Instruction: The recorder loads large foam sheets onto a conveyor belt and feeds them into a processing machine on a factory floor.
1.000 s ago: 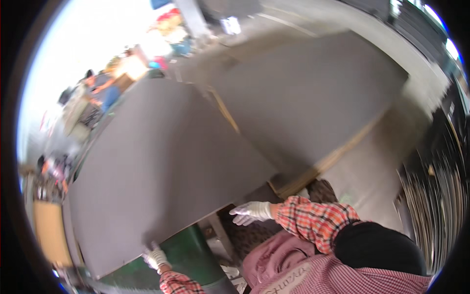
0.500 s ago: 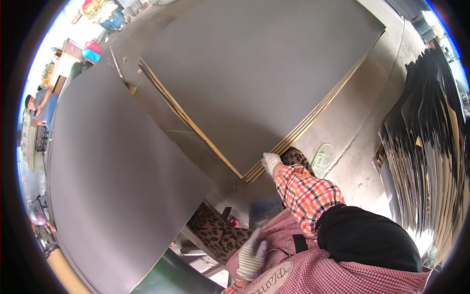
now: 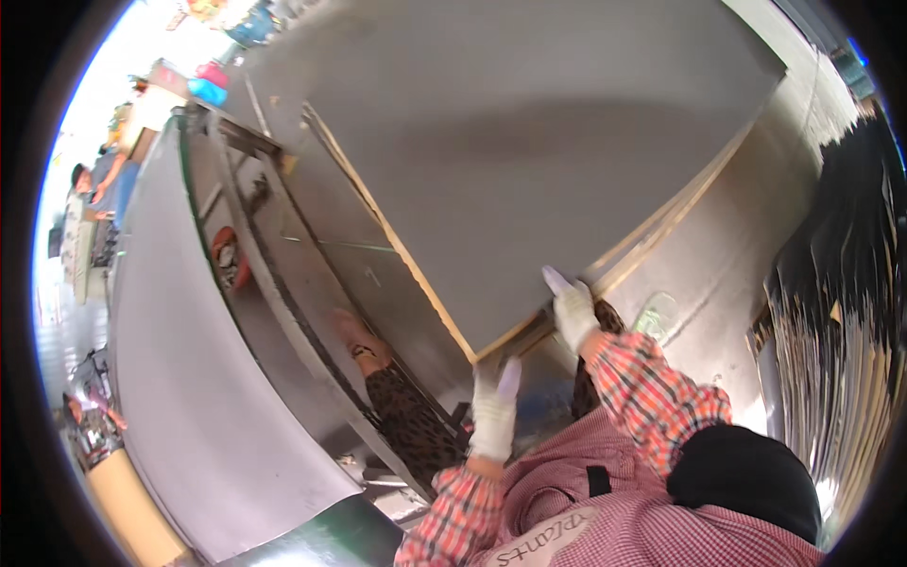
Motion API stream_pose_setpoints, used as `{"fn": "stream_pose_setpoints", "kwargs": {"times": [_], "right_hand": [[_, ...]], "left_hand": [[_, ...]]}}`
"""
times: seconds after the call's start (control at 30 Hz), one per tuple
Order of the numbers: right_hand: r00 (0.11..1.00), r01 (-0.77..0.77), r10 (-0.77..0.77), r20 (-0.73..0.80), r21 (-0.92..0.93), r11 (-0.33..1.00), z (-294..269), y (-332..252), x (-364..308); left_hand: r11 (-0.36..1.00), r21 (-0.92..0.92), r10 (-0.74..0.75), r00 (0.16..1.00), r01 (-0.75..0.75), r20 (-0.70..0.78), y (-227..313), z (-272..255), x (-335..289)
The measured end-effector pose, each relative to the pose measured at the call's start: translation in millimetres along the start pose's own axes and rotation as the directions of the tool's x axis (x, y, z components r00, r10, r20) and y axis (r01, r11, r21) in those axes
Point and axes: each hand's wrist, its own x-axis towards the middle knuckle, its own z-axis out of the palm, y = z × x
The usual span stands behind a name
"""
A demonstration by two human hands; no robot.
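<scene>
A large dark grey sheet with pale cut edges (image 3: 529,208) lies on a stack in front of me, one corner pointing my way. My right hand (image 3: 574,317), in a white knit glove with lilac fingertips, grips its near right edge. The thumb lies on top and the other fingers are out of sight underneath. My left hand (image 3: 493,416), gloved alike, is at the near corner, thumb up just below the edge. Its other fingers are blurred and partly hidden, so I cannot make out whether they hold the sheet.
A curved grey sheet (image 3: 189,359) lies on my left, beside a metal frame (image 3: 283,265). A reddish bowl (image 3: 229,260) shows beyond the frame. Stacked dark sheets (image 3: 831,312) stand at the right. Another person (image 3: 104,184) is at the far left.
My left hand has come up from my lap to the sheet's near corner. My right hand has shifted right along the edge. The left grey sheet has moved left, uncovering the frame.
</scene>
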Motion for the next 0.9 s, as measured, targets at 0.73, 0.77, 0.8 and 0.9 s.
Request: {"fn": "stream_pose_setpoints", "kwargs": {"times": [0.73, 0.77, 0.8, 0.9], "right_hand": [[0.957, 0.092, -0.287, 0.042, 0.895, 0.437, -333.3, -222.1, 101.3], [0.941, 0.149, -0.339, 0.021, 0.871, 0.468, -302.8, -230.9, 84.9], [0.923, 0.202, -0.385, 0.005, 0.845, 0.495, -261.5, -246.3, 55.5], [0.859, 0.113, -0.464, 0.217, 0.803, 0.585, -140.7, -295.7, -47.8]], "left_hand": [[0.7, 0.567, 0.666, 0.111, -0.434, -0.737, 396.9, -442.0, -307.6], [0.74, 0.51, 0.554, -0.033, -0.439, -0.832, 355.5, -483.5, -346.6], [0.798, 0.49, 0.497, -0.076, -0.351, -0.864, 315.9, -521.9, -388.7], [0.817, 0.264, 0.225, -0.138, -0.513, -0.964, 205.0, -519.7, -418.0]]}}
